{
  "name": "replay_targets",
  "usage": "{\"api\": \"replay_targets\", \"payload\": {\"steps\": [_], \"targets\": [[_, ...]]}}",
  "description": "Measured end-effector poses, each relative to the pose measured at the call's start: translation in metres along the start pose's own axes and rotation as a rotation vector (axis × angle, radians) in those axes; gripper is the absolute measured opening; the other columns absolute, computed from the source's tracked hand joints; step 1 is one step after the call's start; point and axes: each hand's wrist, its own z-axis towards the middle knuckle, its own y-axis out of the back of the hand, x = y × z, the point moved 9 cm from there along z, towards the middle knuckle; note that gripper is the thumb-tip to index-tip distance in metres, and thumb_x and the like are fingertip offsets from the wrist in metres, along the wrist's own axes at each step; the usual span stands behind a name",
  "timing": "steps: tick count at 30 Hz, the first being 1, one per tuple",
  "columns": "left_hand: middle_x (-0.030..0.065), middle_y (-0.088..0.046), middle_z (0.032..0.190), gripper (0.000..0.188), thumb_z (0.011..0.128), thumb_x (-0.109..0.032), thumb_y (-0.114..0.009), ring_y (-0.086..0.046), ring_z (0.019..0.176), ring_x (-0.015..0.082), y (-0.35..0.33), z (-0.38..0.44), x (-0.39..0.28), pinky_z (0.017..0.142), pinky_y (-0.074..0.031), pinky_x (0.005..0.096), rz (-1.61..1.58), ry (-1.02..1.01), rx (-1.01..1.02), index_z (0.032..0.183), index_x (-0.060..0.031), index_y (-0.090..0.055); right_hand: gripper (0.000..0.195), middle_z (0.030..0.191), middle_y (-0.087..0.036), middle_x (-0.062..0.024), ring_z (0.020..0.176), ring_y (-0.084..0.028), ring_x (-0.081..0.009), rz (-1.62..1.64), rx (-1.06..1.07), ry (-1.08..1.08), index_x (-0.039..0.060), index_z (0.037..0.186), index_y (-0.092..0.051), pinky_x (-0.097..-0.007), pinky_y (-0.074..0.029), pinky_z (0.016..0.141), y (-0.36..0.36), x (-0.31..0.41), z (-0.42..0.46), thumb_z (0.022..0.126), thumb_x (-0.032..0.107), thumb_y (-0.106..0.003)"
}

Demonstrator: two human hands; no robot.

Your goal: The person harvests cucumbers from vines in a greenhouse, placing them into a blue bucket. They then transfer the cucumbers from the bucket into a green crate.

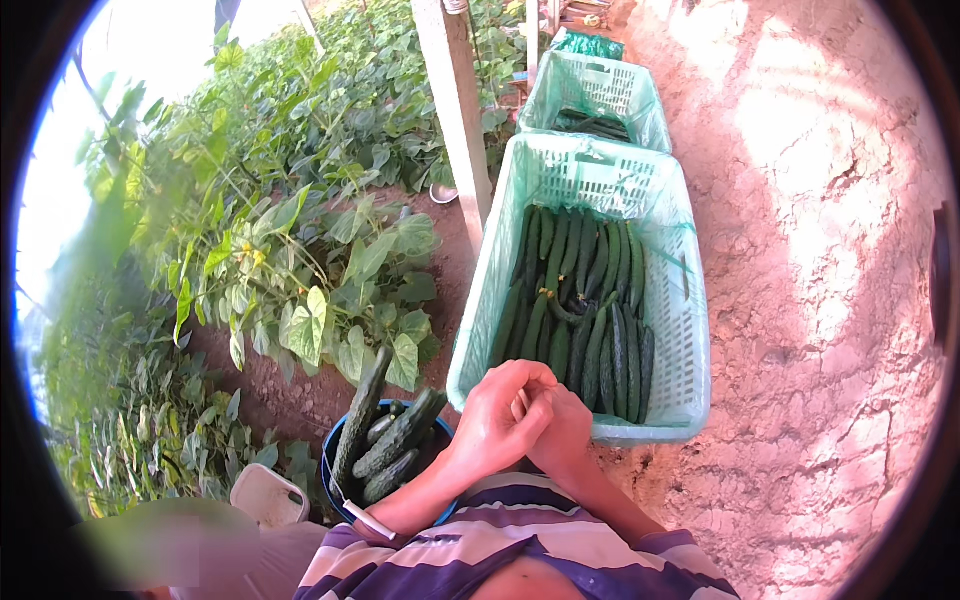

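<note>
My left hand (499,416) and my right hand (561,427) meet in front of my body, fingers curled against each other. Whether anything small is between them cannot be seen. Just beyond them stands a light green plastic crate (686,360) with a thin green liner, holding rows of dark green cucumbers (592,360). At the left, beside my left forearm, a blue bucket (328,469) contains several bumpy cucumbers (401,435), one of them standing upright above the rim. The bucket's white-gripped handle (369,519) lies by my forearm.
A second lined crate (649,90) with cucumbers stands behind the first. A pale post (457,112) rises left of the crates. Leafy cucumber vines (307,315) fill the left side. A person's clothed part (225,555) shows at lower left, near a beige plastic container (262,495). Cracked earth (795,360) lies right.
</note>
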Motion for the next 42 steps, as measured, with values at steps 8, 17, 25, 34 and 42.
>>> {"api": "replay_targets", "payload": {"steps": [8,17,25,34,42], "targets": [[0.0164,-0.065,0.105,0.025,0.086,-0.003,-0.065,-0.062,0.103,0.0370,-0.009,-0.019,-0.001,0.092,-0.051,0.0452,0.240,-0.138,-0.103,0.111,-0.0001,-0.064,0.012,0.087,-0.065,-0.0152,0.077,-0.064,-0.0343,-0.057,-0.135,-0.048,0.0000,0.099,-0.066,-0.0442,-0.052,0.066,0.092,-0.036,-0.014,0.088,-0.003,-0.069],[0.0128,-0.063,0.089,0.027,0.079,0.002,-0.064,-0.063,0.092,0.0338,0.004,-0.022,0.027,0.091,-0.047,0.0444,0.391,-0.265,-0.210,0.105,-0.0026,-0.064,0.025,0.114,-0.063,-0.0184,0.115,-0.060,-0.0366,-0.585,-0.578,-0.305,-0.0038,0.123,-0.063,-0.0478,-0.047,0.101,0.172,-0.119,-0.071,0.103,0.010,-0.062],[0.0079,-0.059,0.079,0.016,0.076,-0.004,-0.068,-0.064,0.074,0.0306,-0.013,-0.012,0.073,0.068,-0.050,0.0438,0.464,-0.158,-0.133,0.088,-0.0081,-0.058,0.038,0.136,-0.062,-0.0185,0.120,-0.062,-0.0307,0.436,-0.779,-0.823,-0.0063,0.135,-0.060,-0.0426,-0.052,0.103,0.156,-0.226,-0.133,0.104,0.015,-0.060],[0.0037,-0.047,0.070,0.023,0.062,-0.007,-0.068,-0.056,0.061,0.0222,-0.008,-0.007,0.061,0.052,-0.041,0.0354,0.507,-0.297,-0.225,0.080,-0.0086,-0.054,0.030,0.127,-0.063,-0.0170,0.112,-0.063,-0.0287,0.430,-0.826,-0.889,-0.0054,0.125,-0.062,-0.0416,-0.053,0.098,0.151,-0.211,-0.128,0.104,0.015,-0.062],[0.0018,-0.051,0.070,0.029,0.057,-0.005,-0.068,-0.052,0.056,0.0193,-0.007,-0.005,0.061,0.050,-0.037,0.0326,0.496,-0.392,-0.261,0.085,-0.0053,-0.063,0.026,0.123,-0.061,-0.0147,0.113,-0.059,-0.0267,0.408,-0.872,-0.931,-0.0040,0.124,-0.060,-0.0418,-0.050,0.099,0.147,-0.200,-0.120,0.104,0.013,-0.060]]}}
